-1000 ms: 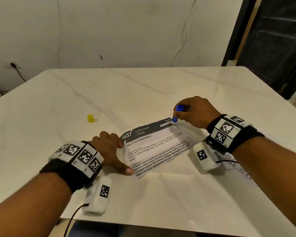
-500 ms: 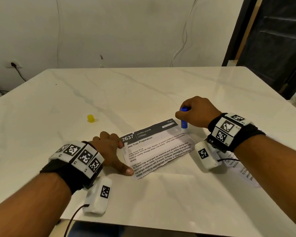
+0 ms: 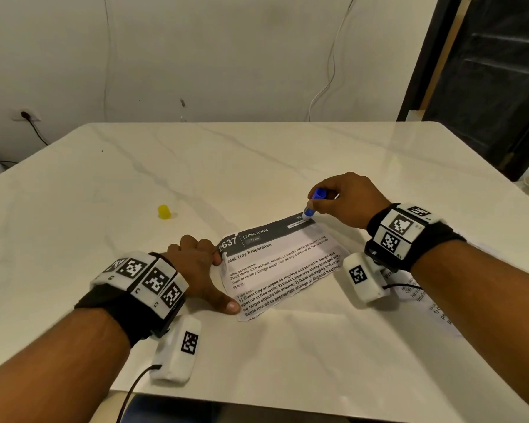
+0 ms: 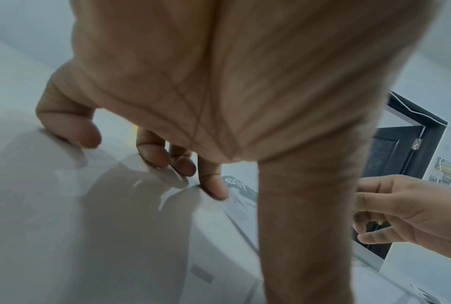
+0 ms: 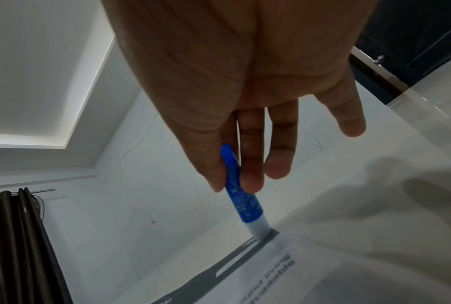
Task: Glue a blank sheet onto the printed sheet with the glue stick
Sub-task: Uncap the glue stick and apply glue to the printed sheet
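Observation:
A printed sheet (image 3: 283, 267) with a dark header lies tilted on the white marble table (image 3: 257, 166). My right hand (image 3: 347, 199) grips a blue glue stick (image 3: 313, 204), tilted, its white tip (image 5: 258, 228) touching the sheet's far right corner on the dark header band. My left hand (image 3: 196, 267) presses the sheet's left edge flat, thumb on the near corner and a fingertip (image 4: 215, 185) on the far corner. A second sheet (image 3: 425, 300) with some print lies under my right forearm, mostly hidden.
A small yellow cap (image 3: 163, 211) stands on the table to the left, beyond my left hand. The table's near edge (image 3: 257, 401) runs just below my wrists. A dark door (image 3: 495, 71) is at the back right.
The glue stick stood upright just off the sheet's far right corner half a second ago; now it is tilted again with its tip back on that corner. My left hand has stayed put.

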The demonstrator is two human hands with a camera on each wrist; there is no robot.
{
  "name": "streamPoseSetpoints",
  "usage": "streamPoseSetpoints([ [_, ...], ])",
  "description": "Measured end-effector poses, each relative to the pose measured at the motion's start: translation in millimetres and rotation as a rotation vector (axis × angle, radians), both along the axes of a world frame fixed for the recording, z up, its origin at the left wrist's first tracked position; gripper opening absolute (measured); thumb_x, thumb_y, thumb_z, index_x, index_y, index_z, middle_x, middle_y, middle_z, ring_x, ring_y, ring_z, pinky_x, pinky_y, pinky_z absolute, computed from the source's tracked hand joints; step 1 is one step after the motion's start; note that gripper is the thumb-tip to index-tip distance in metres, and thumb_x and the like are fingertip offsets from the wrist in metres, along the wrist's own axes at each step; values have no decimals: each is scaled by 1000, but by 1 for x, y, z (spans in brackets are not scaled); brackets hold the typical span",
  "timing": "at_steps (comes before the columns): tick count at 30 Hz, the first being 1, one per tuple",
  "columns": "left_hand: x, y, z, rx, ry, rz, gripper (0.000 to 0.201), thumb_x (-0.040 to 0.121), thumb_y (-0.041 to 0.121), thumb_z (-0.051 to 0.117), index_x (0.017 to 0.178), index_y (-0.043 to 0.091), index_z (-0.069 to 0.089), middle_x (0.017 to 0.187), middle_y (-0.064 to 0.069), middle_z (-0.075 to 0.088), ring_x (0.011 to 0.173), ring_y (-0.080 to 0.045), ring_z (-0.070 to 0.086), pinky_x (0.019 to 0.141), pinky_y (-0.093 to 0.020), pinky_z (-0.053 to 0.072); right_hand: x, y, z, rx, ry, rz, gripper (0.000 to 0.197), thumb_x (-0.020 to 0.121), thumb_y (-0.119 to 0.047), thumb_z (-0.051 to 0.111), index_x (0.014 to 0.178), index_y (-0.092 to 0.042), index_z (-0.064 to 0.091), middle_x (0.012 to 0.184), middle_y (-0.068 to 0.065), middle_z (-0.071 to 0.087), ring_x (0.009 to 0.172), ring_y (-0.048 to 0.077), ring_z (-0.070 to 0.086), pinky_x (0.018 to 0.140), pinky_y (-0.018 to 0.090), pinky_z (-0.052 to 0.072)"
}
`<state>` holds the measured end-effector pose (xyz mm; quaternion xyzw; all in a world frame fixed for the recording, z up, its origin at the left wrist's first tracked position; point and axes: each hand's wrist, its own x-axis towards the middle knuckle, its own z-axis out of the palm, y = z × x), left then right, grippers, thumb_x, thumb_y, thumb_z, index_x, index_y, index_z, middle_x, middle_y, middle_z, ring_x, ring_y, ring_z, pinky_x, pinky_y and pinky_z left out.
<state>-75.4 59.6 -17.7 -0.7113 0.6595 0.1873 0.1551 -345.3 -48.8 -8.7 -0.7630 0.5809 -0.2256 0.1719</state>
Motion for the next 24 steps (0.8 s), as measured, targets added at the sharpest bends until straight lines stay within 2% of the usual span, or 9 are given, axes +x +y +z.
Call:
streamPoseSetpoints([
  [2, 1, 0, 0, 3, 3, 0, 87, 45, 76, 79, 108, 39, 33, 116, 3, 36, 116, -20, 44, 101, -37, 41, 0, 0, 0, 3, 6, -32, 19, 87, -31, 70, 101, -20, 77, 83, -4, 66, 69, 9, 55, 60, 18, 37],
  [4, 1, 0, 1, 8, 5, -1, 87, 44, 77, 78, 109, 39, 33, 116, 3, 36, 115, -20, 44, 102, -37, 41, 0, -1, 0, 12, 13, -69, 20, 85, -31, 71, 98, -17, 75, 83, -3, 65, 71, 13, 56, 66, 22, 39],
  [6, 1, 0, 1, 11, 3, -3, 87, 44, 77, 78, 109, 39, 33, 116, 3, 36, 116, -20, 44, 102, -38, 41, -1, -2, 0, 25, 19, -90, 20, 84, -33, 71, 93, -16, 74, 77, -5, 63, 69, 13, 55, 67, 25, 40],
  [9, 1, 0, 1, 9, -3, -6, 86, 45, 77, 78, 108, 39, 32, 114, 2, 35, 117, -21, 44, 103, -39, 41, 1, 0, 1, 21, 8, -81, 15, 85, -32, 70, 91, -18, 72, 75, -6, 62, 68, 11, 53, 59, 20, 39],
  [13, 1, 0, 1, 8, 5, -4, 85, 46, 76, 78, 107, 39, 32, 114, 3, 34, 118, -21, 44, 103, -38, 41, 5, 2, 1, 4, -14, -22, 17, 88, -28, 69, 102, -19, 76, 91, 2, 71, 70, 8, 54, 60, 14, 37],
  [16, 1, 0, 0, 6, 15, -6, 86, 48, 75, 79, 111, 38, 34, 116, 2, 35, 119, -21, 43, 103, -36, 40, 4, 2, 2, 12, 7, -37, 18, 88, -29, 69, 101, -18, 76, 85, -2, 67, 67, 5, 52, 59, 17, 37],
  [19, 3, 0, -1, 0, 21, 0, 90, 47, 76, 78, 117, 37, 37, 118, 3, 34, 119, -20, 42, 102, -36, 40, 1, 3, 4, 38, 30, -70, 18, 85, -31, 69, 94, -17, 74, 78, -5, 62, 67, 8, 52, 62, 23, 38],
  [24, 4, -1, -1, -1, 19, -5, 90, 44, 78, 77, 114, 39, 36, 116, 3, 35, 117, -21, 43, 102, -37, 41, -8, 9, 3, 40, 53, -72, 21, 85, -34, 68, 83, -13, 69, 67, -5, 57, 60, 7, 48, 55, 21, 35],
])
